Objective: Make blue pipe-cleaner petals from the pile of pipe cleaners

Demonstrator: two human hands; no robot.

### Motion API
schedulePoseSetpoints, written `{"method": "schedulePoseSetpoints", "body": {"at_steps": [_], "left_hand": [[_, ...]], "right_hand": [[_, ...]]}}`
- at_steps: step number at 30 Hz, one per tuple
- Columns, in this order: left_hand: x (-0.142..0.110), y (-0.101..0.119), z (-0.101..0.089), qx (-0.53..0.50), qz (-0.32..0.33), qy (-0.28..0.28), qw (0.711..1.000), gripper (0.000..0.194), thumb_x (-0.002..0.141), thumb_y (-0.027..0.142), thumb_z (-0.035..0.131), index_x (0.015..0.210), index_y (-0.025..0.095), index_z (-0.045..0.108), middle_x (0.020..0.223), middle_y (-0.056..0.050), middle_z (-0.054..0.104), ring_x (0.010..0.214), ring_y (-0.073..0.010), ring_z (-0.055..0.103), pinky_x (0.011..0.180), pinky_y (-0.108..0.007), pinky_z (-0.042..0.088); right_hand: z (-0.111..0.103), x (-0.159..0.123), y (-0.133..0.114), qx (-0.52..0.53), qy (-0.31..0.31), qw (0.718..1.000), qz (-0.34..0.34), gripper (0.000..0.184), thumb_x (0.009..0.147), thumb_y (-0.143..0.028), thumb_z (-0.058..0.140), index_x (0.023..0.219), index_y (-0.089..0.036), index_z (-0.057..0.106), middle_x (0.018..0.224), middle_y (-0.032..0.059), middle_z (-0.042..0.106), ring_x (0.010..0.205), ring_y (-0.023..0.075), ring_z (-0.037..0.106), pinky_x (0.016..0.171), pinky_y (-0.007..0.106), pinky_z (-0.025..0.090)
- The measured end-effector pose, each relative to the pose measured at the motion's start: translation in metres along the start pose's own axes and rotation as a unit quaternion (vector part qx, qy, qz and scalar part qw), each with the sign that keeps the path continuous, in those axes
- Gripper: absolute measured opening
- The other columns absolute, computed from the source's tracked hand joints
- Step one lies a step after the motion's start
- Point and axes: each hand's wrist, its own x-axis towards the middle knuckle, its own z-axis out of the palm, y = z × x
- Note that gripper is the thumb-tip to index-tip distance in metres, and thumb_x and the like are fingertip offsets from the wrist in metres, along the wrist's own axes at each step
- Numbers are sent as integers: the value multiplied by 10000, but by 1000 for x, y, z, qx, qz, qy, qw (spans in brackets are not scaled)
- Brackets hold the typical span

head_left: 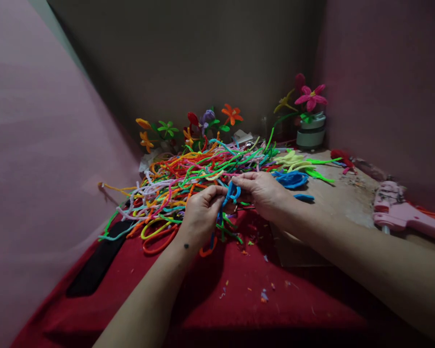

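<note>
Between my two hands is a blue pipe cleaner, bent into a small loop with a length hanging down below. My left hand pinches its lower part, fingers closed. My right hand grips the loop's upper side between thumb and fingertips. Just beyond the hands lies a large tangled heap of colourful pipe cleaners. To the right of my right hand, partly behind it, sits a bundle of bent blue pipe cleaners, with a lone blue piece near it.
Pipe-cleaner flowers stand along the back, and a pink one rises from a pale green pot. At right, a pink glue gun rests on a board. A black strip and fluff scraps lie on the red cloth.
</note>
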Motion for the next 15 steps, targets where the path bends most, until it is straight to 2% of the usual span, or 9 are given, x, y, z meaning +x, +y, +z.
{"method": "schedulePoseSetpoints", "body": {"at_steps": [4,9,11,15], "left_hand": [[0,2,-2,57,-15,19,998,116,715,199,549,761,167,650,578,1,641,511,-131,602,515,-223,485],[3,5,-6,-8,-111,-51,993,40,677,183,553,682,164,588,550,1,622,487,-149,600,509,-272,508],[5,1,-7,15,-105,-58,993,43,680,194,553,685,167,585,534,-3,615,478,-155,598,494,-268,498],[7,-10,-8,172,-54,-36,983,127,707,180,501,715,183,628,557,-25,632,473,-159,587,448,-231,436]], "right_hand": [[-2,1,2,-10,-35,999,-24,207,689,-294,661,612,-135,555,529,-10,568,452,77,500,491,226,424],[-3,1,6,-2,-72,997,-28,251,693,-313,663,582,-138,521,515,-3,575,448,89,536,485,231,455],[-2,0,6,4,-78,997,-20,260,690,-323,664,584,-139,514,526,3,583,450,99,552,498,248,476],[0,-2,7,-1,-101,995,-18,269,676,-349,668,599,-135,522,523,-2,577,433,103,547,470,250,473]]}}
